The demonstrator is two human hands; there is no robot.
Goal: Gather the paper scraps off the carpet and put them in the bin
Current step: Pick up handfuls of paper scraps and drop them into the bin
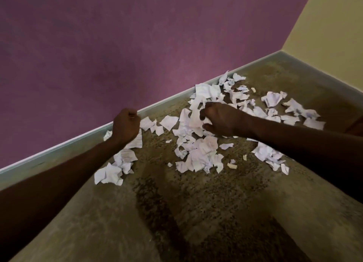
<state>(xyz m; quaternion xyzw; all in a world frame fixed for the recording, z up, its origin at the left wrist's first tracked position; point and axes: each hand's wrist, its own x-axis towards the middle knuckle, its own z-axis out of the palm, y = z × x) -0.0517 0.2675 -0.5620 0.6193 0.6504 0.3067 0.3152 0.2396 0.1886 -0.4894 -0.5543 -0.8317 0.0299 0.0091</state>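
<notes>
- Head view: right hand (220, 120) fingers curled round a clump of paper scraps (196, 155) mid-carpet (196, 212); the rest lie along the skirting edge toward the corner.
- Left hand (125, 126) fisted near the skirting; holding anything? cannot tell.
- Risk: loose clump sheds scraps when lifted; bin out of view.
- Printed lines on some scraps, unreadable.

Purple wall (117, 45) — pale skirting (59, 149) — cream wall (334, 25) at right.

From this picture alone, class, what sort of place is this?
Probably a corner of a carpeted room indoors: brown carpet meets a purple wall and a cream wall along a pale skirting board. Paper scraps litter the floor.
</notes>
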